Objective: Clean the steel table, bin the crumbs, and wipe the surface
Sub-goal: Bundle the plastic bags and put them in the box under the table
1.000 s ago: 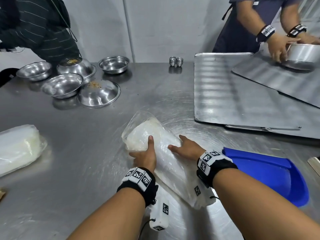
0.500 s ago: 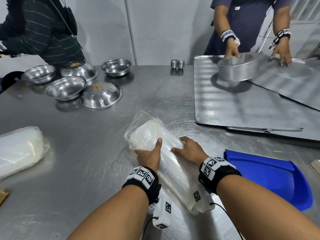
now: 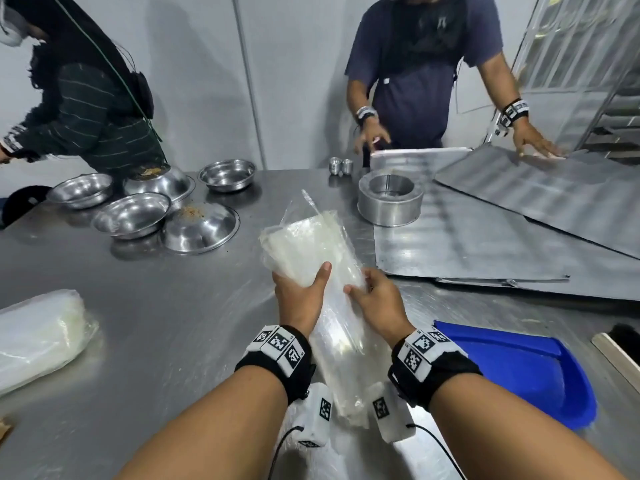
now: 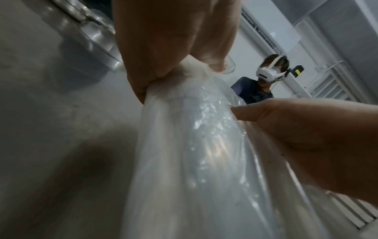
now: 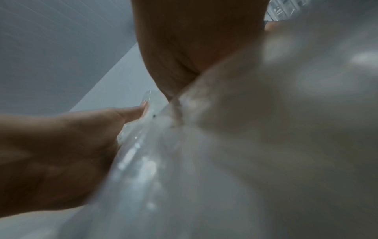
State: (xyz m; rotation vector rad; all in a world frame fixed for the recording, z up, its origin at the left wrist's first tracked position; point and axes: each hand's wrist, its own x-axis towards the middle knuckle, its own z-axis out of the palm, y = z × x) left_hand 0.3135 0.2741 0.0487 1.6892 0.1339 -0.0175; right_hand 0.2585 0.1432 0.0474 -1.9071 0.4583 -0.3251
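Note:
A long clear plastic bag of white contents is lifted off the steel table, far end raised. My left hand grips it from the left, thumb on top. My right hand grips its right side, fingers curled round it. The left wrist view shows the bag between my left hand and right hand. The right wrist view, blurred, shows the bag against my right palm, with my left hand on its other side. Crumbs lie on an upturned steel bowl.
A blue dustpan lies right of my right wrist, a brush beyond it. A second filled bag lies at the left. Several steel bowls stand far left. A round steel tin sits on flat steel sheets. Two other people work across the table.
Both hands have lifted the bag off the table and tipped its far end up. The person opposite set the round tin down near the sheets' left edge and spread their hands.

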